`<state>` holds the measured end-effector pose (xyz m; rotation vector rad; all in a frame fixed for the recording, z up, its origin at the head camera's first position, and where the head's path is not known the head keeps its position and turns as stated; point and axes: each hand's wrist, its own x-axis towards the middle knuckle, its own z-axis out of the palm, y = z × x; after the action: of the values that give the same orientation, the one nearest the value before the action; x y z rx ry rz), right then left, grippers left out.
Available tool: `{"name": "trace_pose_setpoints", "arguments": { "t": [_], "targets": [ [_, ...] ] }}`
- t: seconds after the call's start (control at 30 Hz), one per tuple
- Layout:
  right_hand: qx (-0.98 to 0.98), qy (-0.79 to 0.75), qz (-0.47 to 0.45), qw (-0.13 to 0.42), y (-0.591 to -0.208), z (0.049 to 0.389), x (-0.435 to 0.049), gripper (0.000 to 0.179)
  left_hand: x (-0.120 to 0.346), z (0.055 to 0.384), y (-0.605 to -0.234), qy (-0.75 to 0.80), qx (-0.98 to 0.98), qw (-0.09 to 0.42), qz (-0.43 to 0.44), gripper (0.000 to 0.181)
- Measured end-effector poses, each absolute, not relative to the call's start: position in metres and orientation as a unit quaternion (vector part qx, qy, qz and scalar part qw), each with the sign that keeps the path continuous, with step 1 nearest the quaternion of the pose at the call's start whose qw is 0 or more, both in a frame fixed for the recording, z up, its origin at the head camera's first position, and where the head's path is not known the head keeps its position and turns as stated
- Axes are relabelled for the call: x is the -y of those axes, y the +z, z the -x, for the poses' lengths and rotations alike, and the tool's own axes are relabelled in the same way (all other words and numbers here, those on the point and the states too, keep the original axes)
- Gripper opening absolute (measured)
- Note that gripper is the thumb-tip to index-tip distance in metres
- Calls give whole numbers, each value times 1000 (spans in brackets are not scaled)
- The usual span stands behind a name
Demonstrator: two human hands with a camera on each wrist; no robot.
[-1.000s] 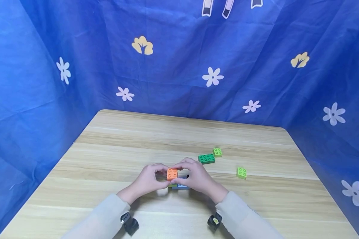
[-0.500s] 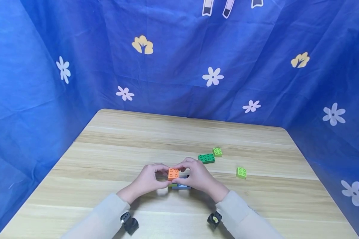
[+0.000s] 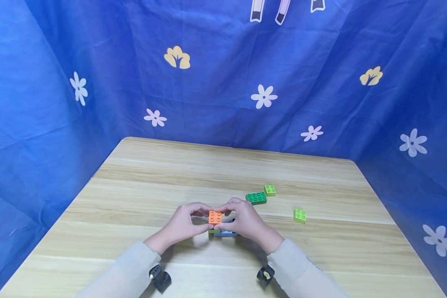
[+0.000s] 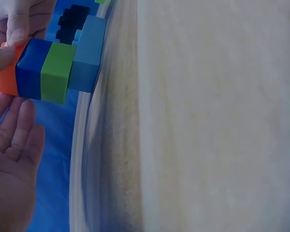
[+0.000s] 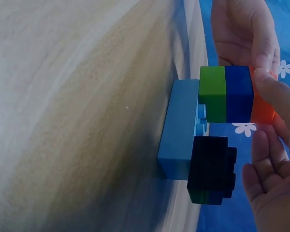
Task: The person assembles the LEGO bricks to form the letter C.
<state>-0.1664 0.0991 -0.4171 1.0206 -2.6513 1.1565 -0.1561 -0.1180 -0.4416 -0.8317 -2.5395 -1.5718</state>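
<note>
An orange brick (image 3: pixel 215 217) tops a small tower, pinched by my left hand (image 3: pixel 180 223) and my right hand (image 3: pixel 247 221) from opposite sides, thumbs near and fingers behind. Beneath it, in the right wrist view, come a dark blue brick (image 5: pixel 239 94) and a lime green brick (image 5: pixel 212 94). The green one sits at one end of a long light blue brick (image 5: pixel 180 130) lying on the table. A black brick (image 5: pixel 209 164) stands at that brick's other end, with a bit of green and dark blue showing past it. From the head, my hands hide most of the lower bricks.
Beyond my right hand lie a dark green brick (image 3: pixel 256 198) and a small lime brick (image 3: pixel 270 190). Another lime brick (image 3: pixel 299 215) is farther right on the wooden table (image 3: pixel 164 165). A blue patterned cloth (image 3: pixel 216 111) hangs behind and at both sides.
The orange brick has shifted very slightly to the right since one second ago, still pinched by both hands. The head view has tilted a little. The loose bricks stay where they were.
</note>
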Motion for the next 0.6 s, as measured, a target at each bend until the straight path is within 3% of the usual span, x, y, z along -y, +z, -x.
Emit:
{"name": "trace_pose_setpoints", "arguments": {
  "t": [0.43, 0.6],
  "targets": [
    [864, 385, -322, 41, -418, 164, -100, 41, 112, 143, -419, -518, 814, 31, 262, 32],
    [857, 388, -335, 42, -424, 165, -104, 45, 113, 149, -431, -508, 823, 29, 251, 33]
  ]
}}
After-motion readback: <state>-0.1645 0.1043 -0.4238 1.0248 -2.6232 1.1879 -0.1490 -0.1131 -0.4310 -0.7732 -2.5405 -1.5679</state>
